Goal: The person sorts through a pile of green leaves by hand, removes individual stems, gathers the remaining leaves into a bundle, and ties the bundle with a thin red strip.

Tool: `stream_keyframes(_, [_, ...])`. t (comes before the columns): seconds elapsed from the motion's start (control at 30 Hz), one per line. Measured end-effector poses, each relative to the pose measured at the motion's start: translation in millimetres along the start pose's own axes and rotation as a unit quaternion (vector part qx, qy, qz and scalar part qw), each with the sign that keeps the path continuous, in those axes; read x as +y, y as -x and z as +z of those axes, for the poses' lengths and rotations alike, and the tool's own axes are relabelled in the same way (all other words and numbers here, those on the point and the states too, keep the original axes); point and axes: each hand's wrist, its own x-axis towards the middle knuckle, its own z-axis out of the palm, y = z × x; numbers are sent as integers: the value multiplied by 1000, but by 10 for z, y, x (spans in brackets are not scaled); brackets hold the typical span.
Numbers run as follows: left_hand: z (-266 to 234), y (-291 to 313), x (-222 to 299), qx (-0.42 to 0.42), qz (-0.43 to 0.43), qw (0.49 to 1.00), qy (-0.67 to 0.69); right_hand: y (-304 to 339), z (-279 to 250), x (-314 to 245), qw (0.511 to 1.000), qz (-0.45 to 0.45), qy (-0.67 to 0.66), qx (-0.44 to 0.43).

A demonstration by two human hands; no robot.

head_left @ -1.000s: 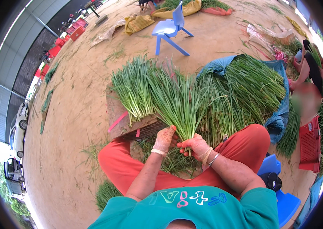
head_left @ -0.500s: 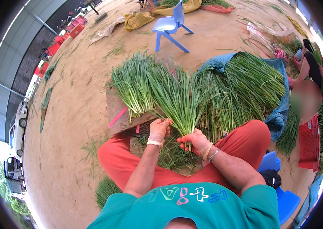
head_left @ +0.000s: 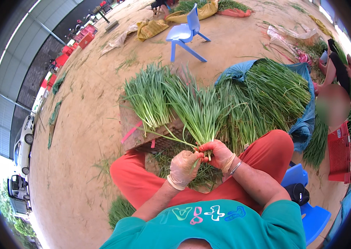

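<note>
My gloved right hand (head_left: 218, 155) is closed round the pale lower ends of a bunch of garlic chives (head_left: 202, 118), whose leaves fan out away from me. Close beside it, my gloved left hand (head_left: 184, 168) pinches a thin chive stalk at the base of the bunch. Another bunch of chives (head_left: 148, 97) lies to the left on a low brown board (head_left: 132, 143), beside a pink strip (head_left: 131, 133). To the right, a large heap of chives (head_left: 273, 97) rests on a blue sheet (head_left: 306, 118).
Ahead stands a small blue chair (head_left: 182, 32). A red crate (head_left: 339, 155) is at the right, near another person (head_left: 337, 70). Loose chive scraps (head_left: 200, 176) lie between my legs. Yellow sacks (head_left: 151, 29) are spread farther off.
My left hand has moved down and right to the base of the bunch, where it now pinches a stalk. My right hand still holds the bunch.
</note>
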Motion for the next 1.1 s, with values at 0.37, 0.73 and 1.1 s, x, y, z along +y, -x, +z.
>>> stream_keyframes(0.37, [28, 84, 344, -87, -31, 986, 136, 13, 34, -10, 998, -56, -3, -1])
stream_keyframes(0.73, [-409, 308, -75, -424, -157, 887, -91, -24, 4, -77, 997, -74, 27, 11])
stream_keyframes(1.1, [48, -390, -873, -41, -136, 973, -180, 77, 108, 89, 968, -146, 203, -3])
